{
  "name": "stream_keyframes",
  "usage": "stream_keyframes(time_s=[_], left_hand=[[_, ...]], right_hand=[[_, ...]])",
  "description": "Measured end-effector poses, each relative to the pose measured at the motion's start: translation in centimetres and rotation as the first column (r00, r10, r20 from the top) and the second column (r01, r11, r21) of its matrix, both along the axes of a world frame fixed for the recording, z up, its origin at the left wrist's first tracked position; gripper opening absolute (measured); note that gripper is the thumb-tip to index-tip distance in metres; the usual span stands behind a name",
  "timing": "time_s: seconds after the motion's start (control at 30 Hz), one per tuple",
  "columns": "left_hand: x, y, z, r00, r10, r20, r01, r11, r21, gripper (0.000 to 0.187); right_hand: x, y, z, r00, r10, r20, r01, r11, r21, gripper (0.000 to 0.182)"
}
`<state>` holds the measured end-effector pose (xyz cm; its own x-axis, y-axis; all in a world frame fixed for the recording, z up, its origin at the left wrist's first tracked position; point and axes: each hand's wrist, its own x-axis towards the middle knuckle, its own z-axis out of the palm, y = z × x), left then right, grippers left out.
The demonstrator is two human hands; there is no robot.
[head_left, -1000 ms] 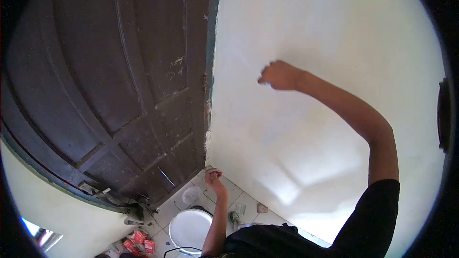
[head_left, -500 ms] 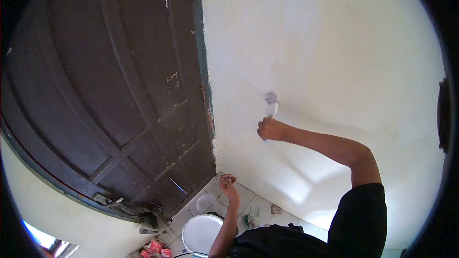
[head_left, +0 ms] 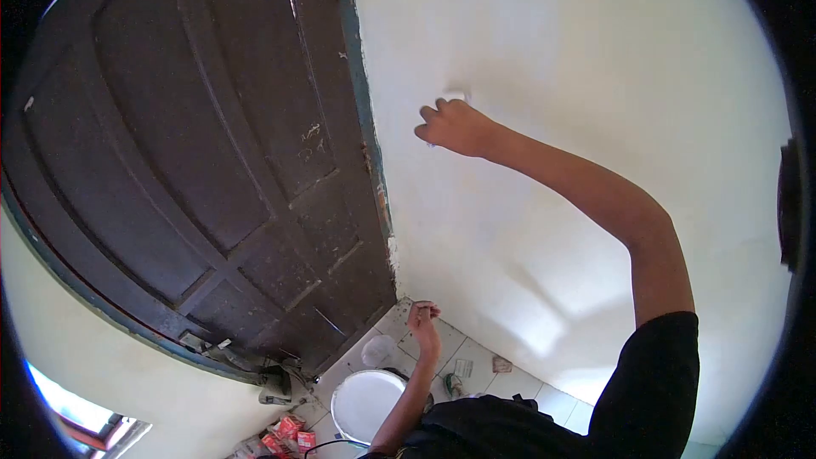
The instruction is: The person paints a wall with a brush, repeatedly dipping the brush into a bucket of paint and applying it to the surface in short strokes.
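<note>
Right of the panelled door (head_left: 246, 144), the right hand (head_left: 456, 126) grips a mostly hidden brush (head_left: 456, 95) by the wall (head_left: 544, 229); the left hand (head_left: 424, 323) is curled, contents unclear, and strokes overreaching toward the door could smear its teal frame (head_left: 360, 85).

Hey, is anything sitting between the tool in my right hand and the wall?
Nothing visible. The pale tool peeks out just above your right hand, with only wall around them; the door stands off to the left. Your hand hides most of the tool, so I can't tell whether it touches the wall.
</note>
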<state>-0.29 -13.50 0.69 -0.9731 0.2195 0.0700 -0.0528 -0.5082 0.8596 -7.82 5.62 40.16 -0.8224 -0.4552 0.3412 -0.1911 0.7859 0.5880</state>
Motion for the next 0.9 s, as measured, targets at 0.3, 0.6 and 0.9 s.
stream_keyframes(time_s=[0.3, 0.6, 0.9], left_hand=[[1.7, 0.0, 0.0, 0.996, -0.089, 0.023, 0.091, 0.995, -0.051, 0.011], [2.2, -0.5, 1.0, 0.971, -0.207, 0.119, 0.210, 0.977, -0.019, 0.012], [-1.0, 2.8, 9.3, 0.695, -0.687, 0.212, 0.621, 0.722, 0.303, 0.028]], right_hand=[[1.8, 3.1, -21.3, 0.997, 0.035, -0.073, -0.029, 0.996, 0.085, 0.014], [4.9, 0.5, -24.1, 0.985, -0.094, 0.147, 0.134, 0.947, -0.291, 0.011], [12.5, -6.2, -26.8, 0.899, -0.141, -0.414, -0.190, 0.725, -0.661, 0.025]])
